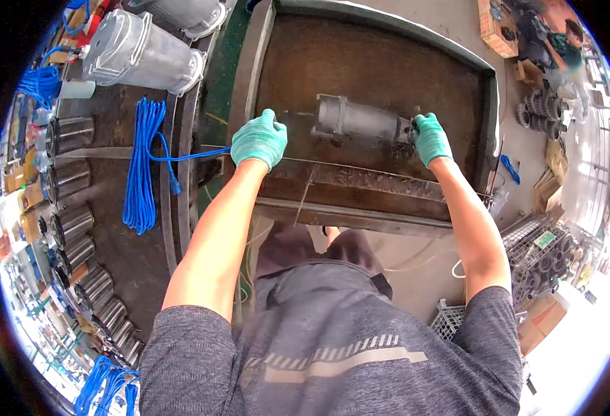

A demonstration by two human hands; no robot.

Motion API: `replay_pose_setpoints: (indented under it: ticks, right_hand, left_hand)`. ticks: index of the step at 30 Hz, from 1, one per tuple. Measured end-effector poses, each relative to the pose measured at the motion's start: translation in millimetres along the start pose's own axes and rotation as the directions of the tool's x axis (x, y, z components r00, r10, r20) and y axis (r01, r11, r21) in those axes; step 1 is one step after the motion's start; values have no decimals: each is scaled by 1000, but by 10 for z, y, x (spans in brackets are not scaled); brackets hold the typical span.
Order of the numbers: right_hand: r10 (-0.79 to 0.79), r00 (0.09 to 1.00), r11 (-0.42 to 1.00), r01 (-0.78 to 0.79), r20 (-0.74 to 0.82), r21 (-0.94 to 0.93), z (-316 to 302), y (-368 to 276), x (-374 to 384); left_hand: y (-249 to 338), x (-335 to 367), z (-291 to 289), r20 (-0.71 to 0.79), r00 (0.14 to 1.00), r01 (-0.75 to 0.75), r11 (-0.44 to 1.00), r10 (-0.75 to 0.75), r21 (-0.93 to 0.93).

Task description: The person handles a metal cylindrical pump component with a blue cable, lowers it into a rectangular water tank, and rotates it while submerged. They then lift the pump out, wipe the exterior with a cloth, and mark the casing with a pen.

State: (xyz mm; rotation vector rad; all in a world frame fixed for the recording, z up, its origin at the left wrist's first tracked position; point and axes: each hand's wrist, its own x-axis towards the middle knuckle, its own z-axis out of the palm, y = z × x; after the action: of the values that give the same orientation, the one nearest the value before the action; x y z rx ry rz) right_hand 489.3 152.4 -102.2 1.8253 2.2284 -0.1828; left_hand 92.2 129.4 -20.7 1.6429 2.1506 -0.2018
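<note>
In a green glove, my left hand (260,141) is closed on a blue cable (201,154) at the near left edge of a shallow metal tray (381,21). The cable runs left from my fist to a coiled bundle (141,166). My right hand (430,139), gloved alike, has its fingers closed at the dark right end of a grey cylindrical metal housing (371,123). What those fingers hold there is hidden. The housing lies on its side in the tray, its wider flanged end to the left.
Two larger metal housings, one nearer (142,55), stand on the dark bench at the far left. Several shiny metal cylinders (73,132) line the bench's left side. A wire basket (534,243) and dark ring-shaped parts lie on the right. Another person (565,48) is at the far right.
</note>
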Motion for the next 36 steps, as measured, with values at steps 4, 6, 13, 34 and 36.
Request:
replay_pose_setpoints:
  ticks: [4,6,13,34,36]
  right_hand:
    - [57,990,955,-17,-127,295,-17,56,-71]
    - [77,992,950,-42,-101,310,-125,39,-88]
    - [82,992,919,-37,-100,392,-172,93,-209]
    - [218,856,727,178,-469,663,-1734,-70,-652]
    - [130,743,698,401,-656,593,-2344,-71,-922]
  left_hand:
    - [32,-24,-14,8,1000,15,1000,-15,16]
    - [19,-12,5,7,1000,23,999,-23,24]
    - [26,16,49,17,999,40,999,-41,28]
    - [6,5,119,-38,999,28,998,-26,61]
    - [-11,2,126,-29,999,35,998,-33,60]
